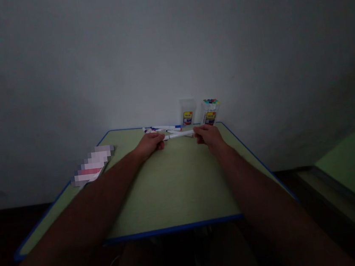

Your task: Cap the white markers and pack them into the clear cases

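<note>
A white marker pen (179, 134) lies level between my two hands near the far edge of the green table (170, 180). My left hand (149, 144) is closed round its left end. My right hand (207, 135) is closed round its right end. Several more white pens (164, 129) lie loose on the table just behind it. At the back stand two clear plastic pen cases: one (188, 112) looks empty, the other (210, 111) holds several pens with coloured caps.
The table has a blue rim and stands against a pale wall. A flat blurred-out packet (92, 165) lies at its left edge. Another green table (354, 164) shows at the right. The scene is dim.
</note>
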Motion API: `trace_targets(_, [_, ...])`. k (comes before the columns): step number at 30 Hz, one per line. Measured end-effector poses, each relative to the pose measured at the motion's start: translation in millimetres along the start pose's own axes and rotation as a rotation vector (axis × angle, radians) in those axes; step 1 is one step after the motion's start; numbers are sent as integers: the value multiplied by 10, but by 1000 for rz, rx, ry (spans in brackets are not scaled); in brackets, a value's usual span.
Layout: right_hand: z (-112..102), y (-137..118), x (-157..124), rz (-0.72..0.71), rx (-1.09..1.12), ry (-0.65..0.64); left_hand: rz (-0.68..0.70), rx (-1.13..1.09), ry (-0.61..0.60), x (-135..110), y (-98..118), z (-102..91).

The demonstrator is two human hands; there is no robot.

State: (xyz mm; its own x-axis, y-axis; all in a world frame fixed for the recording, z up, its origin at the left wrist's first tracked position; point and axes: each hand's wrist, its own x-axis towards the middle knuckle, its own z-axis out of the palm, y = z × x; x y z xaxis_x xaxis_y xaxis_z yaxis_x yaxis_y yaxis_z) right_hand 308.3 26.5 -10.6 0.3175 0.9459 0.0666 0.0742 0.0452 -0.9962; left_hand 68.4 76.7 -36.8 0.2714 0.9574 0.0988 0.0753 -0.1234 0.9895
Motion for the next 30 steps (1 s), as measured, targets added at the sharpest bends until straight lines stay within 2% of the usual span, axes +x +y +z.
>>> trace_targets(10, [5, 17, 19, -3, -50, 10, 35, 81, -12, 50, -68, -36])
trace_targets(24, [-4, 6, 1, 21, -219, -26, -6, 189, 21, -97, 166, 34])
trace_targets(30, [5, -11, -20, 35, -199, -27, -10, 175, 25, -91, 158, 41])
